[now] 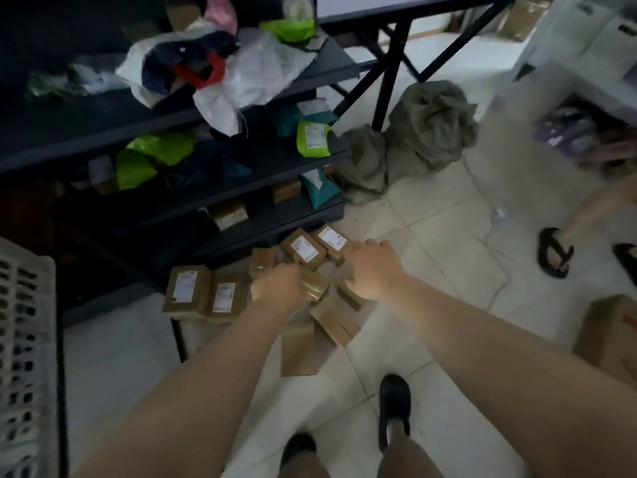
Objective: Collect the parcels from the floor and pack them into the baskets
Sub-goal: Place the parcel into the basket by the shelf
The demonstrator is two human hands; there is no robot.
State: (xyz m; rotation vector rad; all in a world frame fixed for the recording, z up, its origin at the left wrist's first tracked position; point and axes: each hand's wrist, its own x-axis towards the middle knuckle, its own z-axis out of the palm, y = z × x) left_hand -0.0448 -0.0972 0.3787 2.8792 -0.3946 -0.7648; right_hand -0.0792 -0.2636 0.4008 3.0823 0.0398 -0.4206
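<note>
both arms reach down to a cluster of brown cardboard parcels [303, 251] on the tiled floor [431, 236], at twelve o'clock from the person's feet. the left hand [277, 288] grips a small tape-wrapped parcel [315, 286]. the right hand [374, 269] rests knuckles-up on the pile; its grip cannot be told. a white slotted basket [24, 357] stands at nine o'clock.

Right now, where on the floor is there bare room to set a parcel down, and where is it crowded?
Bare tile lies right of the right hand, toward the sandalled foot, and between the white basket and the labelled boxes. It is crowded where both hands reach: the brown parcels are packed close against the shelf base, the left hand among them.
</note>
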